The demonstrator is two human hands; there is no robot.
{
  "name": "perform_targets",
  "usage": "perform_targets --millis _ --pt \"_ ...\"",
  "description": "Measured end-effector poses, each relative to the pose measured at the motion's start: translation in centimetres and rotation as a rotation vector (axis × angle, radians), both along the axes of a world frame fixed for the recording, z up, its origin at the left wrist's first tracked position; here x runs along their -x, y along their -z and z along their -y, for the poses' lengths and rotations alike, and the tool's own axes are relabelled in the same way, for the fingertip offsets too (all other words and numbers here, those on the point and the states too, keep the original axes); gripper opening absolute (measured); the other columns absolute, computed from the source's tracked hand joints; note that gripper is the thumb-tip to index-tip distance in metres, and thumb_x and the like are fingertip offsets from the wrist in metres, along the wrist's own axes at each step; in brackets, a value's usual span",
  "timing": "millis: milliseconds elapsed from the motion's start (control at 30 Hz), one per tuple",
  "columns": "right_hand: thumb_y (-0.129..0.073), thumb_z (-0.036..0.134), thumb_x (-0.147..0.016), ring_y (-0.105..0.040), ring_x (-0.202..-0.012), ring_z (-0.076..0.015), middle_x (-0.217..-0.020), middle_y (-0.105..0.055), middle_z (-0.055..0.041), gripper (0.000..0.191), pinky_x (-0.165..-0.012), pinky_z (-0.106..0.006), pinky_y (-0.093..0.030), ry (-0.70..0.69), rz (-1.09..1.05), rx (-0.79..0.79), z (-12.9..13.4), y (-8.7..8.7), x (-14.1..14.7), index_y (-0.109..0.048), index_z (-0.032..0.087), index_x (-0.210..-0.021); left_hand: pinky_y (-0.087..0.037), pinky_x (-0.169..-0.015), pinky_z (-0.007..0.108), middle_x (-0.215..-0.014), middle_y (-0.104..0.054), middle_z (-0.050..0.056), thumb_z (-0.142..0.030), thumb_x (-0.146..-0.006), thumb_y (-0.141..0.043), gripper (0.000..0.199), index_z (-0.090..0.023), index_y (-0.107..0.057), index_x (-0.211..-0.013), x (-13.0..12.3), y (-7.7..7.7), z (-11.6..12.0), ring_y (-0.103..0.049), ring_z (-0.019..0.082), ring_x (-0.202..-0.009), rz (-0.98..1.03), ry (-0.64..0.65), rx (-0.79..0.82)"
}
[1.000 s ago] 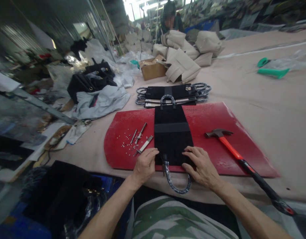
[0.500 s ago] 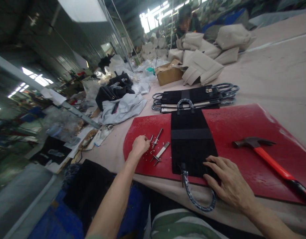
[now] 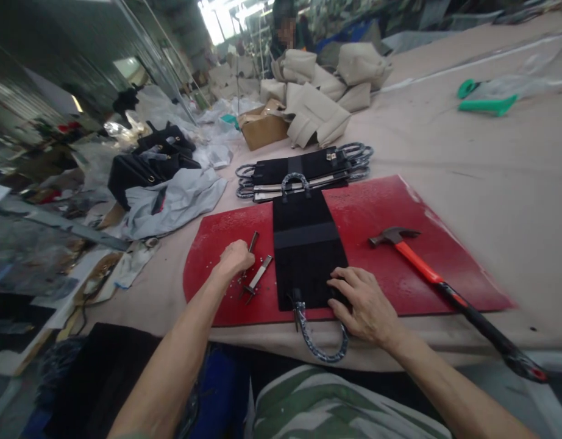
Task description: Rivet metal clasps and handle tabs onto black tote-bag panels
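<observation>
Over the left side of the red board (image 3: 363, 213), our left hand (image 3: 236, 256) reaches in beside a slim metal rod (image 3: 253, 241), fingers curled; we cannot tell whether they grip anything. The metal strip tool (image 3: 261, 271) lies nearer the black panel (image 3: 308, 262), flat at mid-board, where our right hand (image 3: 366, 305) rests loosely bent fingers on its edge. Lifting the rod would call for a neat pinch, the panel steadied. At right lies a claw hammer (image 3: 416, 262).
</observation>
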State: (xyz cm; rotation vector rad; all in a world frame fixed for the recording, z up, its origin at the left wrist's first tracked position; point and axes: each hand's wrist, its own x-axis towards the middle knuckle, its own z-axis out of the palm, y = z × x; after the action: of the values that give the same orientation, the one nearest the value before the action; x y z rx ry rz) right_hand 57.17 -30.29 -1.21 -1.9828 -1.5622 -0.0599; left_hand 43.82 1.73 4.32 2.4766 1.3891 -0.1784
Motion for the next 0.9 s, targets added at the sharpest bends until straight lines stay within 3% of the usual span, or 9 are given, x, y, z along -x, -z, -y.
perform_targets --millis 167,233,300,367,500,633,800,900 --pt "-0.061 0.026 -0.091 -0.052 -0.114 -0.0306 -0.124 -0.061 -0.0131 0.026 -0.100 -0.048 -0.042 -0.002 -0.019 0.002 0.0 -0.3 0.1 -0.065 0.017 -0.115 -0.046 -0.055 0.024 -0.079 -0.073 0.011 -0.024 -0.081 -0.056 0.010 -0.016 -0.059 -0.076 0.8 -0.8 1.3 -0.069 0.020 -0.065 0.194 -0.018 0.099" --pt "-0.062 0.026 -0.091 -0.052 -0.113 -0.0308 -0.123 -0.061 -0.0128 0.026 -0.099 -0.048 -0.042 -0.001 -0.018 0.003 0.0 -0.3 0.1 -0.065 0.017 -0.114 -0.041 -0.045 0.022 -0.075 -0.072 0.006 -0.028 -0.079 -0.056 0.012 -0.016 -0.056 -0.084 1.5 -1.0 2.9 -0.060 0.014 -0.048 0.481 -0.098 0.231" --pt "-0.062 0.026 -0.091 -0.051 -0.113 -0.0309 -0.123 -0.061 -0.0128 0.026 -0.099 -0.049 -0.042 -0.002 -0.014 0.003 0.0 -0.3 0.1 -0.065 0.017 -0.115 -0.039 -0.039 0.020 -0.072 -0.071 0.002 -0.033 -0.073 -0.065 0.029 -0.016 -0.054 -0.094 1.9 -0.9 5.2 -0.053 0.010 -0.040 0.832 -0.196 0.417" --pt "-0.061 0.027 -0.092 -0.051 -0.113 -0.0310 -0.123 -0.061 -0.0130 0.026 -0.100 -0.049 -0.041 -0.007 -0.010 -0.001 0.0 -0.3 0.1 -0.065 0.016 -0.115 -0.042 -0.040 0.020 -0.074 -0.072 0.001 -0.037 -0.067 -0.075 0.047 -0.016 -0.052 -0.103 1.9 -0.3 7.9 -0.054 0.010 -0.042 1.068 -0.241 0.578" --pt "-0.061 0.027 -0.092 -0.052 -0.113 -0.0306 -0.123 -0.061 -0.0129 0.025 -0.099 -0.048 -0.042 -0.006 -0.013 0.001 -0.1 -0.4 0.1 -0.065 0.017 -0.114 -0.054 -0.050 0.020 -0.083 -0.072 0.003 -0.041 -0.068 -0.084 0.059 -0.014 -0.053 -0.111 1.4 1.5 12.6 -0.064 0.011 -0.058 1.212 -0.235 0.761" --pt "-0.062 0.027 -0.092 -0.052 -0.113 -0.0306 -0.123 -0.061 -0.0131 0.026 -0.099 -0.048 -0.042 -0.007 -0.009 0.002 -0.2 -0.4 0.1 -0.065 0.016 -0.115 -0.058 -0.059 0.023 -0.091 -0.072 0.003 -0.042 -0.079 -0.079 0.050 -0.015 -0.055 -0.115 1.1 3.1 14.7 -0.068 0.013 -0.070 1.228 -0.206 0.702" --pt "-0.062 0.027 -0.092 -0.051 -0.114 -0.0309 -0.124 -0.061 -0.0129 0.027 -0.099 -0.048 -0.042 -0.001 -0.015 0.009 -0.1 -0.3 0.1 -0.065 0.016 -0.116 -0.059 -0.076 0.027 -0.093 -0.073 0.004 -0.035 -0.089 -0.070 0.028 -0.017 -0.060 -0.108 1.3 4.0 15.7 -0.071 0.015 -0.082 1.121 -0.052 0.428" --pt "-0.062 0.027 -0.091 -0.051 -0.113 -0.0310 -0.123 -0.061 -0.0128 0.027 -0.099 -0.049 -0.041 -0.003 -0.021 0.015 0.0 -0.3 0.2 -0.065 0.016 -0.116 -0.058 -0.077 0.027 -0.095 -0.072 0.004 -0.033 -0.092 -0.066 0.022 -0.019 -0.061 -0.108 1.6 4.3 16.1 -0.070 0.015 -0.083 1.058 0.049 0.302"
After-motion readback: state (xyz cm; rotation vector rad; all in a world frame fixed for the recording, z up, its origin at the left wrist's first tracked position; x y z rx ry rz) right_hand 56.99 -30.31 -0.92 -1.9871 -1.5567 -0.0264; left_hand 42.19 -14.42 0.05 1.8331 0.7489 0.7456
